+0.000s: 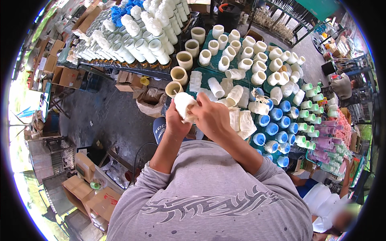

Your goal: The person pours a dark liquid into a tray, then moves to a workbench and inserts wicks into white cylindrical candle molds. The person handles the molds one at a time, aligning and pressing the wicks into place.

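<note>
In front of my chest I hold a white, smooth, wax-like cylinder with a rounded upper end, tilted slightly. My left hand is wrapped round its lower left side. My right hand presses bent fingers against its right side, where pale, ragged shreds show. Whether the right fingers pinch those shreds or a small tool is hidden. Just beyond the hands stands a cream, thick-walled cup, the nearest in a row of several. White hollow cylinders lie to the right of it, close to my right hand.
Green trays carry many white hollow pieces, with blue ones nearer and green ones further right. Tall white cylinders crowd a dark table at far left. A sack and cardboard boxes stand left. Another person is at lower right.
</note>
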Tool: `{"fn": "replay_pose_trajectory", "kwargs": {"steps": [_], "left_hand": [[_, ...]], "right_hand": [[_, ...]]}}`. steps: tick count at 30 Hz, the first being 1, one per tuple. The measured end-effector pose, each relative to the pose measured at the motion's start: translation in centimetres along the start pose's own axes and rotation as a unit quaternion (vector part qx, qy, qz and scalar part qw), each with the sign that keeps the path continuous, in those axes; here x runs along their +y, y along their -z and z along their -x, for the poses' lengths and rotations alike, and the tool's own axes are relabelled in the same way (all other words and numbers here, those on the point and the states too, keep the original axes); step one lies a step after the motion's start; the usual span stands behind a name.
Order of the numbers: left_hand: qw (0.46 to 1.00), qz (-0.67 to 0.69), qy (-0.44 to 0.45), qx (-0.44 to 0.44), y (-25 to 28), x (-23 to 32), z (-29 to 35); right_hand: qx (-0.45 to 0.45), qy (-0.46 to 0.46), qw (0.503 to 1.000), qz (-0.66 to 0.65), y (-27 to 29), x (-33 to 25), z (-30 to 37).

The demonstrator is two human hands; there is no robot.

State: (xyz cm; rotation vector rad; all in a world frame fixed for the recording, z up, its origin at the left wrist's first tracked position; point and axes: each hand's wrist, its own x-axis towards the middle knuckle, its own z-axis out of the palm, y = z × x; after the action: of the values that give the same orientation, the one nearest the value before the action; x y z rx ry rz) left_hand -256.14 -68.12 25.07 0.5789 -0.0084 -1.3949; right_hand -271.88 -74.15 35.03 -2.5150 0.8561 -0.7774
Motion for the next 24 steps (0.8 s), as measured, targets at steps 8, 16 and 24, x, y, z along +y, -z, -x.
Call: {"fn": "replay_pose_trajectory", "kwargs": {"steps": [8,16,24], "left_hand": [[0.999,-0.017,-0.037,0.023,-2.8,-0.3,1.6],[0.912,-0.26,-0.318,0.003,-4.7,0.3,2.5],[0.827,-0.415,-0.379,0.011,-5.3,-0.8,3.2]], "right_hand": [[0.03,-0.01,0.999,-0.009,-1.6,0.8,0.1],[-0.034,-0.055,0.959,-0.274,-0.7,2.9,2.9],[-0.09,-0.029,0.941,-0.326,0.1,4.1,4.5]]}}
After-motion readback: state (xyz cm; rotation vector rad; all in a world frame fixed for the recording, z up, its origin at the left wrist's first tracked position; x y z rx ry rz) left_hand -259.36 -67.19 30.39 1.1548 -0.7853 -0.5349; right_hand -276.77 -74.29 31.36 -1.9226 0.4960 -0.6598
